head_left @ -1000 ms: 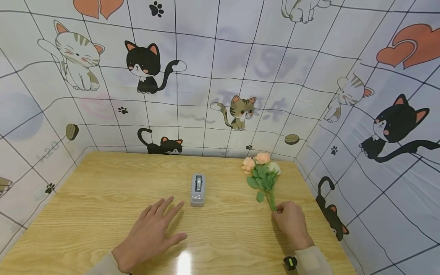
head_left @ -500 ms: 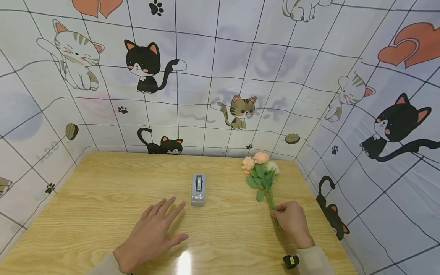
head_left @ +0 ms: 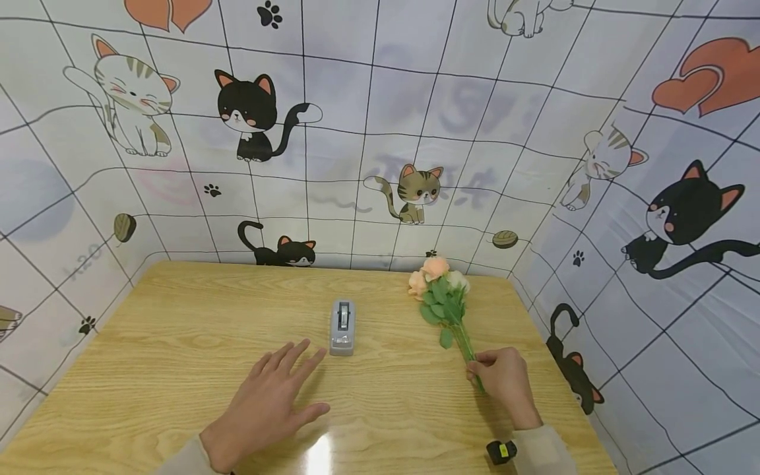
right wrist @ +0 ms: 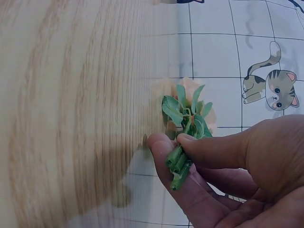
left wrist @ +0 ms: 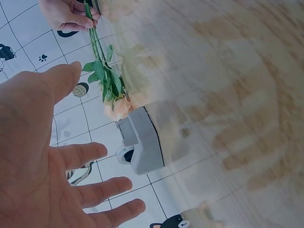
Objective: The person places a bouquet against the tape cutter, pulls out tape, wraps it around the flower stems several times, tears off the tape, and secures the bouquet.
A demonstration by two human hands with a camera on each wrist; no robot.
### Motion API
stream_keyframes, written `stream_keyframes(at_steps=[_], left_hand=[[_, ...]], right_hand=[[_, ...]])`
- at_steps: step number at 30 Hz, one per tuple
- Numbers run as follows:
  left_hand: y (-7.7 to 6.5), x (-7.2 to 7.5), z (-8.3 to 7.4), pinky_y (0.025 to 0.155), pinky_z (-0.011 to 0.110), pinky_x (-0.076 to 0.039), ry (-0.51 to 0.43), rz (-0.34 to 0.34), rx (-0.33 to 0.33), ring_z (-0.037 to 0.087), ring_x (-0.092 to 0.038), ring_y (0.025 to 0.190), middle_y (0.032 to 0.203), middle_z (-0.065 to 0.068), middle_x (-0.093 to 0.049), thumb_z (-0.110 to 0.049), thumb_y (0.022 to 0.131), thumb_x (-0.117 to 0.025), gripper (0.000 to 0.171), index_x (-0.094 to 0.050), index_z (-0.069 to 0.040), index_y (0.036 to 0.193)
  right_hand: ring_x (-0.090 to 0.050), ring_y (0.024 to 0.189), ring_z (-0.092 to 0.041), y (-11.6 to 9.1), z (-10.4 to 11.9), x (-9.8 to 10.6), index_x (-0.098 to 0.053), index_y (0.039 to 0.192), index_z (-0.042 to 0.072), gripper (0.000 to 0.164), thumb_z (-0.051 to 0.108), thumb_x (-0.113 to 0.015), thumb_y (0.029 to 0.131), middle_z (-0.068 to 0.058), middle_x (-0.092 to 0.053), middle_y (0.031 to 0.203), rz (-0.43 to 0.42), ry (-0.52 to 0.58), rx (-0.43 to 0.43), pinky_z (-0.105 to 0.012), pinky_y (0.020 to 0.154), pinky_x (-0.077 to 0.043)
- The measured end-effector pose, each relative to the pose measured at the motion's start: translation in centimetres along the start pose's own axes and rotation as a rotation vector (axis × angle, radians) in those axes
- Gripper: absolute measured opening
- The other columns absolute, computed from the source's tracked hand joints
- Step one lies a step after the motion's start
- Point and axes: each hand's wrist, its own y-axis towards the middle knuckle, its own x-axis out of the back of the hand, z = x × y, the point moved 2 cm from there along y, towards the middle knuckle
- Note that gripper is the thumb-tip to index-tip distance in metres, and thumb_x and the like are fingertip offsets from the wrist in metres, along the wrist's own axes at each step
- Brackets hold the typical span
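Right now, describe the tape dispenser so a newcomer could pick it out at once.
Over the wooden table, find the spread left hand. Just beyond it, slightly right, sits the grey tape dispenser. Unlike the peach and white bouquet in the right hand, it is boxy and unheld.

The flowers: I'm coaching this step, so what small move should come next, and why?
Probably ease the flowers toward the left hand: the right hand pinches the stems near their lower ends, while the left hand is spread and holds nothing, near the tape dispenser.
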Motion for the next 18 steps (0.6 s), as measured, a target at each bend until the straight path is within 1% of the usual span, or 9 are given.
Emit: stream_keyframes(at_steps=[2, 4, 8, 11, 18], left_hand=[[0.0, 0.1, -0.2, 0.124, 0.075, -0.052, -0.004, -0.002, -0.003, 0.050, -0.058, 0.160, 0.178, 0.017, -0.056, -0.071, 0.105, -0.077, 0.085, -0.056, -0.026, 0.174], [0.1, 0.1, -0.4, 0.124, 0.074, -0.052, -0.003, -0.008, -0.009, 0.050, -0.058, 0.160, 0.178, 0.017, -0.056, -0.070, 0.106, -0.077, 0.084, -0.056, -0.026, 0.174], [0.3, -0.1, -0.6, 0.123, 0.074, -0.053, -0.008, -0.010, -0.010, 0.050, -0.058, 0.160, 0.178, 0.017, -0.055, -0.066, 0.105, -0.080, 0.083, -0.056, -0.026, 0.174], [0.4, -0.1, -0.7, 0.124, 0.074, -0.052, -0.014, 0.004, -0.006, 0.049, -0.057, 0.161, 0.179, 0.017, -0.055, -0.065, 0.105, -0.081, 0.084, -0.056, -0.026, 0.174], [0.4, 0.1, -0.8, 0.126, 0.073, -0.051, -0.018, 0.017, -0.006, 0.050, -0.057, 0.162, 0.179, 0.017, -0.054, -0.064, 0.106, -0.080, 0.083, -0.055, -0.025, 0.174]], right_hand=[[-0.082, 0.078, -0.017, -0.1, 0.0, -0.1, -0.088, 0.111, -0.008, 0.018, 0.009, -0.088, 0.103, -0.012, -0.088, 0.087, 0.000, 0.020, 0.002, -0.025, 0.064, -0.053], [-0.082, 0.077, -0.016, -0.1, 0.1, -0.1, -0.088, 0.113, -0.008, 0.019, 0.009, -0.087, 0.104, -0.011, -0.088, 0.086, 0.000, 0.026, 0.005, -0.024, 0.064, -0.053], [-0.083, 0.084, -0.021, -0.1, 0.3, -0.1, -0.087, 0.118, -0.009, 0.022, 0.010, -0.087, 0.105, -0.011, -0.089, 0.090, -0.010, 0.016, 0.014, -0.026, 0.068, -0.055], [-0.084, 0.088, -0.025, -0.3, 0.7, -0.2, -0.086, 0.120, -0.009, 0.025, 0.010, -0.087, 0.104, -0.013, -0.089, 0.093, -0.016, 0.013, 0.022, -0.028, 0.069, -0.056], [-0.084, 0.088, -0.026, -0.6, 1.4, -0.6, -0.086, 0.122, -0.009, 0.026, 0.010, -0.087, 0.105, -0.013, -0.088, 0.094, -0.023, 0.023, 0.046, -0.030, 0.069, -0.059]])
